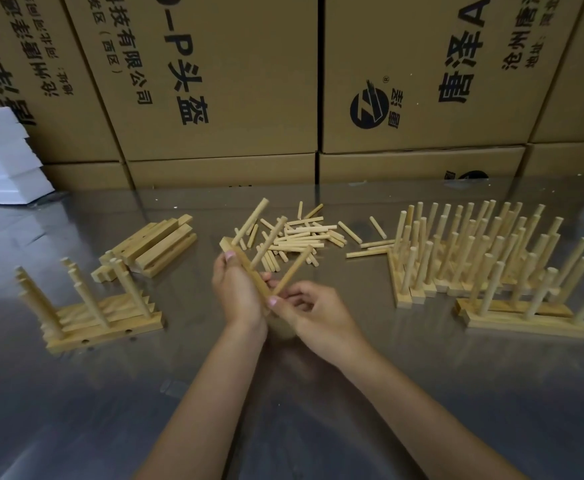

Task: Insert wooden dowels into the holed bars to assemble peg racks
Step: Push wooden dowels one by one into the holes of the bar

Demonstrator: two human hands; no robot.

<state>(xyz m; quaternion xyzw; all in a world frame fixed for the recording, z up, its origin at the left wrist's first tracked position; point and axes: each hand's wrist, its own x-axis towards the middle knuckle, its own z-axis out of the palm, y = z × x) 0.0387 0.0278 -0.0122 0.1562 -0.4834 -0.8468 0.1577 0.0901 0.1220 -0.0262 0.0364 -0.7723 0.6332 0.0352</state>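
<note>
Centre: left hand point(237, 292) and right hand point(313, 315) met above the table point(318, 393), the left gripping a bar point(245, 268) with 2 dowels standing in it, the right pinching a 3rd dowel point(292, 270) at the bar's near end.
Behind the hands: loose dowels point(301, 235) lay heaped.
Far left: bare bars point(159, 245) lay stacked, with racks point(89, 306) before them.
Right: finished racks point(474, 251) stood crowded together.
Back: boxes point(221, 81) lined the table's far edge.
Back left: foam blocks point(3, 157) sat stacked.
</note>
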